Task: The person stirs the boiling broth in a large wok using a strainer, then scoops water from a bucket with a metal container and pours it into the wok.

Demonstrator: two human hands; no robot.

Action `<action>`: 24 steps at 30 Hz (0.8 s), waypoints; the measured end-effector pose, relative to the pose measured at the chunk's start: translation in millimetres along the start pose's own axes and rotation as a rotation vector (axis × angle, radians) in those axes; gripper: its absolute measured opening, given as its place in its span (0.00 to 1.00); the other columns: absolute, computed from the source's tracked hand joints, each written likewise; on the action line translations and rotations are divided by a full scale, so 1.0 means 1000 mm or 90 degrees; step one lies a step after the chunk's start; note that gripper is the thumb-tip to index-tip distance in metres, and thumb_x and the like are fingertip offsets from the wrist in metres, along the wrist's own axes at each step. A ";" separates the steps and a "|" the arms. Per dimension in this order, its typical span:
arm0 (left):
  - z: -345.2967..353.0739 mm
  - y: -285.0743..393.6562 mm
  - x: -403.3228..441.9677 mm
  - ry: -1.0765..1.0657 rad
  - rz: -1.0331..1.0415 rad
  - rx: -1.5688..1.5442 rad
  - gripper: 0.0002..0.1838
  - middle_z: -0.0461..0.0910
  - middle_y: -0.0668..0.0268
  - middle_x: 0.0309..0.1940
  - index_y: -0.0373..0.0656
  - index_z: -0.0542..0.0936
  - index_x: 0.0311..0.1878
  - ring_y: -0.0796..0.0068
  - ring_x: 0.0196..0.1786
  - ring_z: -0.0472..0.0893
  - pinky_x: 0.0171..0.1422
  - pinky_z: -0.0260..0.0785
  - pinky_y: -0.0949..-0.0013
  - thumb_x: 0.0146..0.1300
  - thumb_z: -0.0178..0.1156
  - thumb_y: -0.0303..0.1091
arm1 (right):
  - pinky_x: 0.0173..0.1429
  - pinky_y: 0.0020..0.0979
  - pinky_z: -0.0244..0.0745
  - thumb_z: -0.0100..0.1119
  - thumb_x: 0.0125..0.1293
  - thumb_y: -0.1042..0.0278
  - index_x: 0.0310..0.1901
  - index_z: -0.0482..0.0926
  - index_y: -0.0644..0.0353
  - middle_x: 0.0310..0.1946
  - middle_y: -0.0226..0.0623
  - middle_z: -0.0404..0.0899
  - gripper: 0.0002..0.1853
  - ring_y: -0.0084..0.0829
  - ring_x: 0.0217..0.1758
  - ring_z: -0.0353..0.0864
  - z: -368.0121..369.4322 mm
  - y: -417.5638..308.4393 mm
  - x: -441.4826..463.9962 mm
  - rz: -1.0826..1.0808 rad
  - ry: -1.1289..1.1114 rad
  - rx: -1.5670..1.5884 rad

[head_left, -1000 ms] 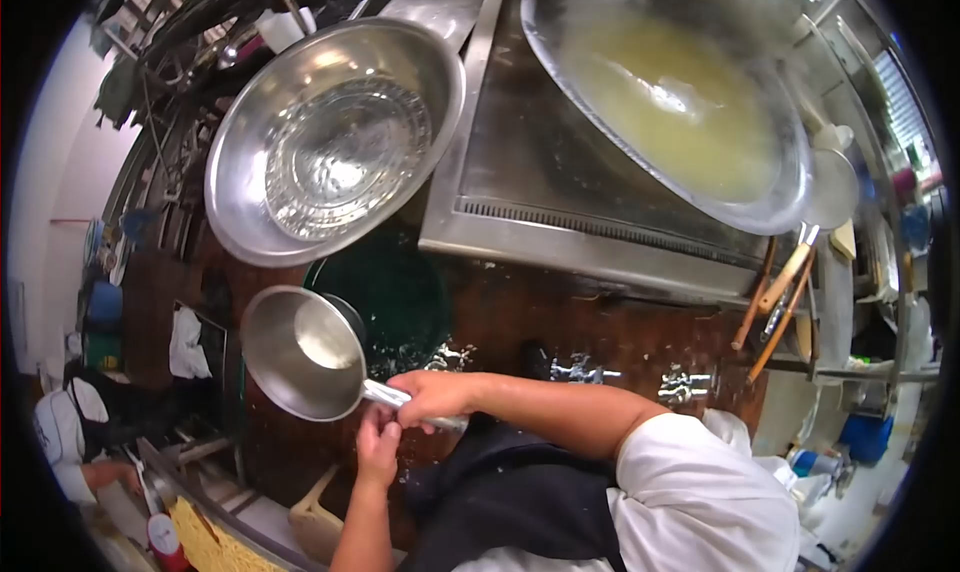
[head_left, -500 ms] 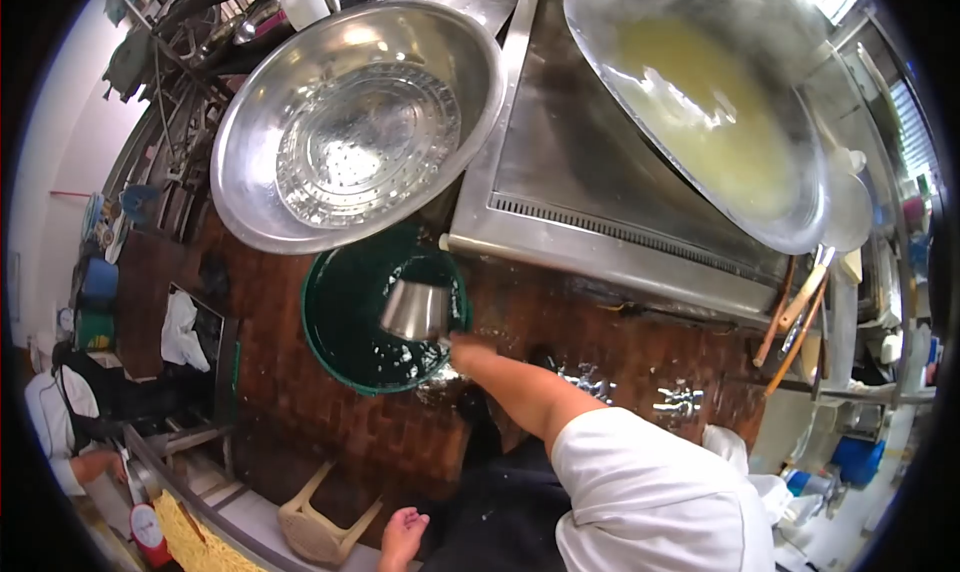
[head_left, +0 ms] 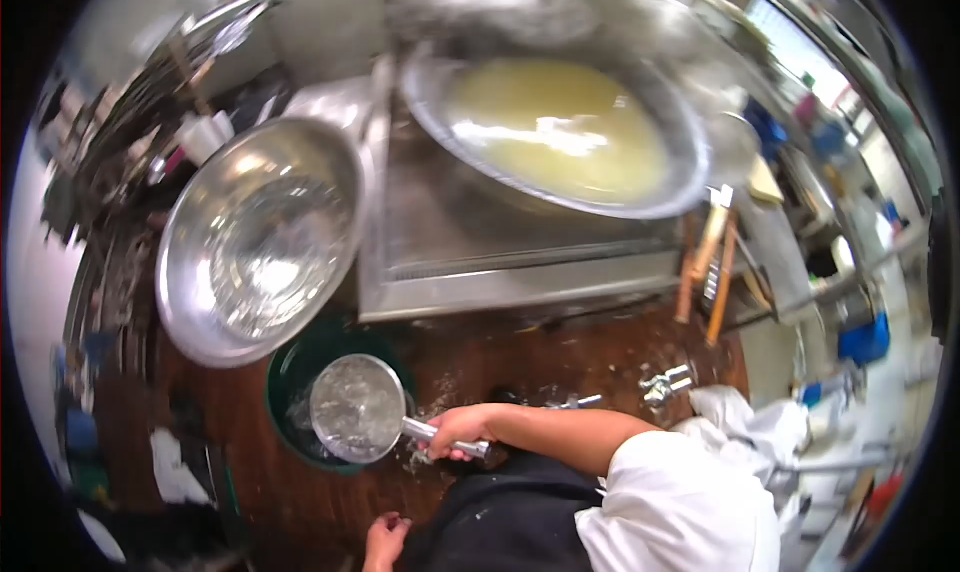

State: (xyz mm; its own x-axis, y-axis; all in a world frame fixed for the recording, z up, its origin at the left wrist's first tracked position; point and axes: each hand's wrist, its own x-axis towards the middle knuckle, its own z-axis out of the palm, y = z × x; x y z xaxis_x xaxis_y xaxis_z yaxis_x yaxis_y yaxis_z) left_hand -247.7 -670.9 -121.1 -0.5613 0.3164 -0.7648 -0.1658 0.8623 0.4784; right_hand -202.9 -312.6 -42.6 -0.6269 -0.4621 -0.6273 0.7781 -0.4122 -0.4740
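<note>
My right hand [head_left: 458,433] is wrapped round the metal handle of a water ladle [head_left: 357,409]. The ladle's round bowl faces up, with clear water in it, over the dark green tub [head_left: 277,397]. Beyond the tub, to the left, sits a wide metal basin [head_left: 185,282] whose shiny bottom looks wet. Low in the picture, my left hand [head_left: 387,538] hangs with its fingers loosely bent and no object visible in it.
A large pan [head_left: 690,177] of steaming yellowish liquid stands on the steel stove [head_left: 430,242]. Wooden-handled tools [head_left: 712,247] lean at its right end. The brown floor [head_left: 540,362] is wet, and white cloth or plastic [head_left: 740,427] lies at right.
The ladle was tipped over inside the tub; now it is level, holding water. The view has turned, so the stove and pan appear further left. The left hand stays low.
</note>
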 end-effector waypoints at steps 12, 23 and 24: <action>-0.016 0.118 0.107 0.001 0.291 0.101 0.21 0.83 0.56 0.36 0.33 0.79 0.43 0.68 0.40 0.81 0.47 0.73 0.66 0.53 0.67 0.41 | 0.19 0.20 0.63 0.63 0.56 0.73 0.47 0.70 0.60 0.21 0.27 0.69 0.18 0.17 0.15 0.67 0.029 0.056 -0.295 -0.416 0.224 0.212; 0.149 0.189 0.058 -0.180 0.210 0.316 0.23 0.82 0.53 0.44 0.36 0.80 0.48 0.63 0.48 0.80 0.52 0.71 0.63 0.57 0.66 0.46 | 0.19 0.20 0.66 0.63 0.53 0.70 0.46 0.72 0.66 0.20 0.29 0.73 0.19 0.19 0.16 0.72 -0.092 0.107 -0.622 -0.560 0.879 0.156; 0.163 0.191 0.065 -0.186 0.268 0.292 0.22 0.82 0.57 0.40 0.37 0.80 0.47 0.67 0.43 0.80 0.47 0.72 0.65 0.57 0.66 0.46 | 0.19 0.20 0.66 0.63 0.53 0.70 0.46 0.72 0.66 0.20 0.29 0.73 0.19 0.19 0.16 0.72 -0.110 0.111 -0.645 -0.563 0.913 0.151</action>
State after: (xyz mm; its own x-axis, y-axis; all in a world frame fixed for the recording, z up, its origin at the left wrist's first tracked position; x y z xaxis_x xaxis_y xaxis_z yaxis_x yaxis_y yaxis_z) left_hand -183.1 -421.3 -149.9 -0.2502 0.6993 -0.6696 0.4142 0.7024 0.5788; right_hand 291.6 26.4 240.9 -0.1929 0.9286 -0.3171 0.1311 -0.2959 -0.9462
